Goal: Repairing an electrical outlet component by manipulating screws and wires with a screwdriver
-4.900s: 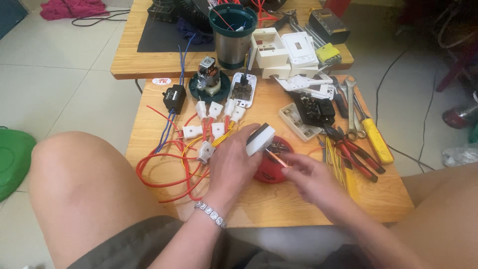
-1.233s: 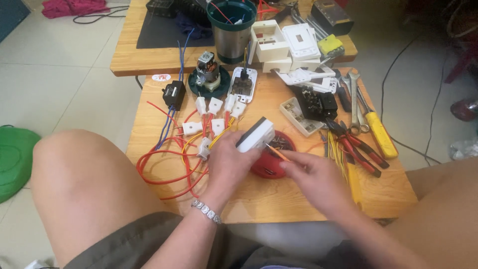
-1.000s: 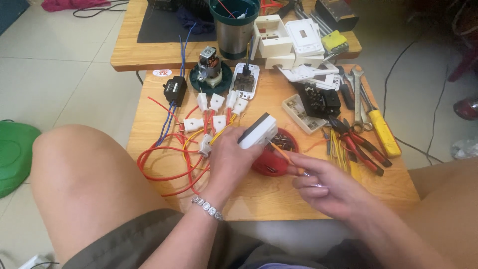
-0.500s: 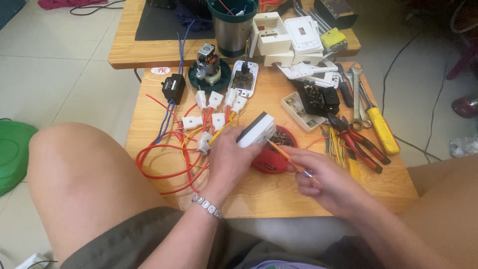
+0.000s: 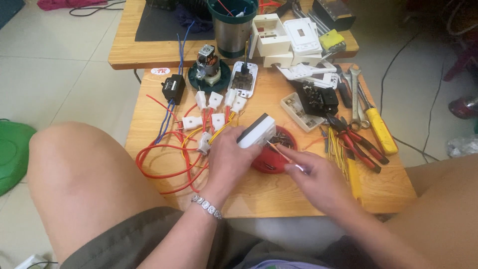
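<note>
My left hand (image 5: 229, 158) grips a small white electrical module (image 5: 257, 130) and holds it tilted just above a red round dish (image 5: 273, 158) on the low wooden table (image 5: 279, 194). My right hand (image 5: 318, 177) pinches a thin orange-handled screwdriver (image 5: 283, 153), whose tip meets the underside of the module. Red and yellow wires (image 5: 167, 159) with white plug connectors (image 5: 209, 109) lie spread to the left of my left hand.
Red-handled pliers (image 5: 356, 142), a yellow-handled screwdriver (image 5: 381, 129), wrenches and a black switch block (image 5: 316, 99) lie at the right. A small motor (image 5: 206, 62), a black adapter (image 5: 173, 88), white switch boxes (image 5: 286, 37) and a metal can (image 5: 231, 27) stand behind. My knees flank the table.
My right hand pulled back briefly, then returned the screwdriver tip to the module. My left hand has kept the module in nearly the same place.
</note>
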